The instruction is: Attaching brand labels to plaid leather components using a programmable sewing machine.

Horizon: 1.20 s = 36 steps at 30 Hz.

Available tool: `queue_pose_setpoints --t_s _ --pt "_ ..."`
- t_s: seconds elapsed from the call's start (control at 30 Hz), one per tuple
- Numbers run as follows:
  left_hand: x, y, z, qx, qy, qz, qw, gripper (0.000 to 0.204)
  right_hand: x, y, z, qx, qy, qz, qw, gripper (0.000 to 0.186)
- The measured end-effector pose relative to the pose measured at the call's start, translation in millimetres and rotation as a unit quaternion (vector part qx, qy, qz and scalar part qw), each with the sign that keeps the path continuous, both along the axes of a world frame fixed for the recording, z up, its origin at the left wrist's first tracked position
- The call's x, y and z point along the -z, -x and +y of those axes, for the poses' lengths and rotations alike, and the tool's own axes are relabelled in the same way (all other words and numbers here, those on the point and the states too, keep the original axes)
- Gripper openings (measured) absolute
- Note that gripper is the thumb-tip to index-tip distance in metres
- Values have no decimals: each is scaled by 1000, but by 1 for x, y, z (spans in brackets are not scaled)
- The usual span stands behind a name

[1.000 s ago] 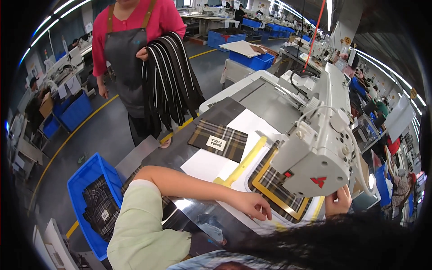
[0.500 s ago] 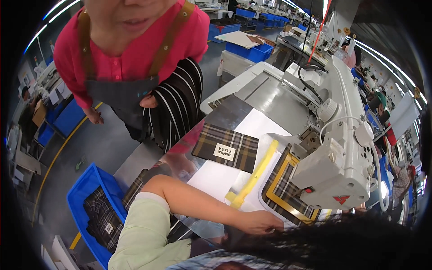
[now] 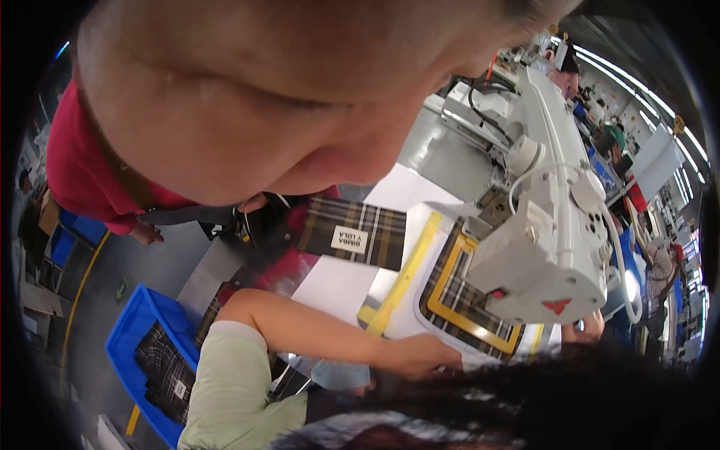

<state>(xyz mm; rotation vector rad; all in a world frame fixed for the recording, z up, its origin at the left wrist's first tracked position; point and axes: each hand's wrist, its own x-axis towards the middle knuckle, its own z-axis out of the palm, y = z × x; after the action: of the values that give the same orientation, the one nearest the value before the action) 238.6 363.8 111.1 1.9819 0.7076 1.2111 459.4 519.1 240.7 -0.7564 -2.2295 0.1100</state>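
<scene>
My left hand (image 3: 420,352) lies on the near edge of a clear template with a yellow frame (image 3: 450,289) that holds plaid fabric under a white sewing machine head (image 3: 547,247). Dark hair at the bottom covers its fingertips. My left arm wears a pale green sleeve (image 3: 225,375). Only a small part of my right hand (image 3: 592,328) shows, below and behind the machine head, and its fingers are hidden. A loose plaid fabric piece with a white label (image 3: 352,236) lies on the white table (image 3: 334,289), left of the template.
Another person in a red shirt (image 3: 82,172) and dark apron leans in very close, their head filling the upper picture. A blue bin (image 3: 131,337) holding plaid pieces stands at lower left. More machines and workers are at far right.
The other person has come from standing across the aisle to right over the camera, now blocking most of the view. My left hand stays on the template edge.
</scene>
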Motion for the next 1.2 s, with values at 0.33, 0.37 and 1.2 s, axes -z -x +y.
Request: queue_pose_setpoints --t_s 0.33,0.37,1.2 --pt "-10 6 0 8 60 51 997 10 3 1 -2 35 29 -11 999 11" --pt "-10 6 0 8 62 53 997 9 3 2 -1 28 29 -13 999 12" --pt "-12 7 0 12 109 57 992 11 -2 -2 2 -1 57 -48 997 12"
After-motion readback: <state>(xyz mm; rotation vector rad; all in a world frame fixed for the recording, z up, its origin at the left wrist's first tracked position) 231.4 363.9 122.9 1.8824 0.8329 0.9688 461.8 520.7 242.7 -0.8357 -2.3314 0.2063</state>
